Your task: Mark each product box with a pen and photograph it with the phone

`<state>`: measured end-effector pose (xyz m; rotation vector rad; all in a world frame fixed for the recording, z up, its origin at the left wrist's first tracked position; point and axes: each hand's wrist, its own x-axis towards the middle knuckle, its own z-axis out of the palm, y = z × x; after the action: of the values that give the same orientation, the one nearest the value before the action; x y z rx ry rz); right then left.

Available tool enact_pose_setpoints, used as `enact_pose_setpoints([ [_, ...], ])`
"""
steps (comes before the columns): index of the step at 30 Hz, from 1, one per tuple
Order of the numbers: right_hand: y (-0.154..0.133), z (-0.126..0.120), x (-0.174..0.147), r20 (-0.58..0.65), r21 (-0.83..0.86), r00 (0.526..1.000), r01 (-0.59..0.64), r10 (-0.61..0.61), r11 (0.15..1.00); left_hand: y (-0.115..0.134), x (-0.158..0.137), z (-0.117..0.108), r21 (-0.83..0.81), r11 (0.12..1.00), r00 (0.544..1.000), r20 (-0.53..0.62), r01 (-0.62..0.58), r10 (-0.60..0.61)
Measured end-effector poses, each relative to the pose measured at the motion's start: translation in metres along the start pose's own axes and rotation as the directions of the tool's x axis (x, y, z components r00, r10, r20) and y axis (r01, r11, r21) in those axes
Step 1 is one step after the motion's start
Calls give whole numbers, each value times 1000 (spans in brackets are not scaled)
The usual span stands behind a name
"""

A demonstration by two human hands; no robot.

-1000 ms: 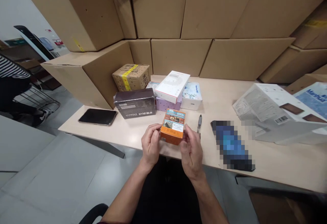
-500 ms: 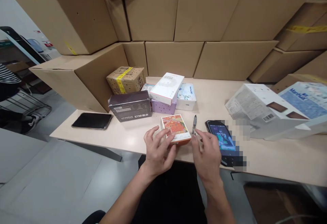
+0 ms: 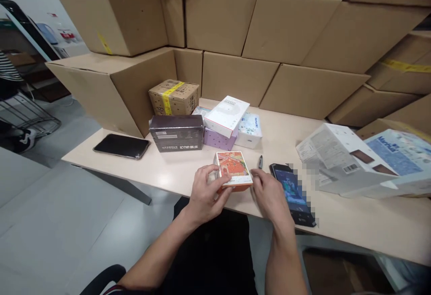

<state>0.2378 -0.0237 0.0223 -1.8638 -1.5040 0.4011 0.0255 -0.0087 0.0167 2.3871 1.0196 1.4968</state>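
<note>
A small white-and-orange printed box sits on the table's front part. My left hand grips its left side, thumb on the top face near the front corner and fingers along the side. My right hand is closed against the box's right edge, with its fingertips partly hidden. Just beyond that hand lies a slim dark pen-like object, its near end out of sight behind the fingers. A handheld device with a lit screen rests to the right of my right hand.
Behind stand a dark box, a taped carton, a white box on a purple one and a tissue pack. A black phone lies left. White packages stand right. Large cartons wall the back.
My right hand has moved from the pen-like object to the box's right edge. My left hand's fingers have closed on the box's left side. The camera view has tilted.
</note>
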Motion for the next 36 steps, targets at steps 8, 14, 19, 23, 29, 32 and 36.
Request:
enact_pose_setpoints([
  [8,-2,-14,-28,-91,657,996,69,-12,751,2,1,5,57,992,988,-99,-109,114],
  [14,-31,-22,-29,-423,743,902,291,85,603,2,-1,15,183,970,975,-123,-161,185],
  [19,-47,-20,-26,-281,779,959,204,39,593,-1,-3,16,163,977,982,-106,-139,157],
  [23,-59,-9,-20,-237,718,971,166,13,676,0,-3,15,162,978,982,-113,-133,153],
  [29,-69,5,-3,-197,715,980,134,14,687,1,-1,16,156,979,981,-121,-129,149],
  [32,-70,9,3,-178,584,980,182,-93,791,1,0,16,148,980,982,-121,-129,148],
  [36,-71,16,6,-251,429,948,290,-195,855,1,0,16,142,981,980,-127,-132,151],
])
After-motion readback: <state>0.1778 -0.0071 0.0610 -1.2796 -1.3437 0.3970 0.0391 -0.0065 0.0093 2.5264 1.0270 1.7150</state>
